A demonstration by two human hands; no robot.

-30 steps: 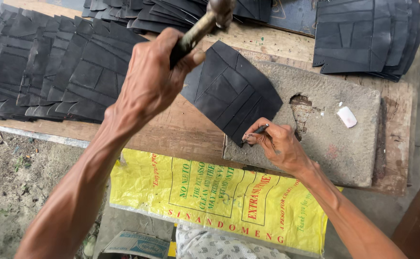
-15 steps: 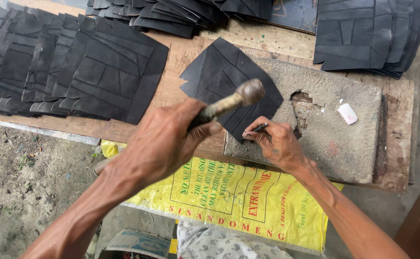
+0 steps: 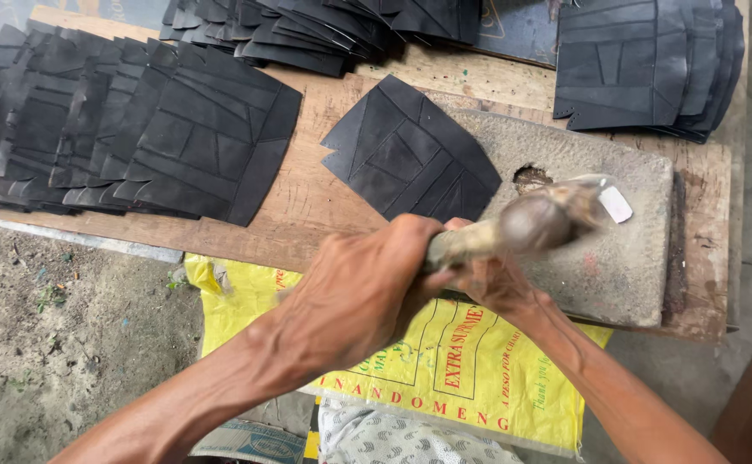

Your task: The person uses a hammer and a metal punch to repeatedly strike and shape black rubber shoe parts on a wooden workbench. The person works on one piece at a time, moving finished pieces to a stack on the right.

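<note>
Left fingers: wrapped tight round the handle of the hammer [image 3: 522, 225]; the left hand [image 3: 359, 292] sits over the near edge of the counter [image 3: 307, 202], knuckles up.
Hammer: wooden handle, blurred head over the near half of the stone slab [image 3: 617, 258], pointing toward the counter's right end.
Right fingers: mostly hidden behind the left hand and hammer handle; whether they pinch anything cannot be told. The right hand [image 3: 501, 288] lies at the near edge of the slab, just under the hammer.
Black sheet: one ribbed black piece [image 3: 410, 155] lies flat, its right part on the slab's left end and the rest on bare wood, a corner reaching toward the hands.
Slab: grey, rough, with a small pit [image 3: 531, 179] near its far edge and a small white tag [image 3: 617, 204] by the hammer head; it lies at the right end of the counter.
Left stack: overlapped black pieces [image 3: 118, 129] fanned along the left end of the counter.
Far stacks: more black pieces [image 3: 324, 30] along the far edge, and a pile [image 3: 642, 64] at the far right corner.
Sack: yellow printed sack [image 3: 445, 361] hangs below the near edge, under both forearms.
Ground: bare dirt [image 3: 58, 326] left of the sack.
</note>
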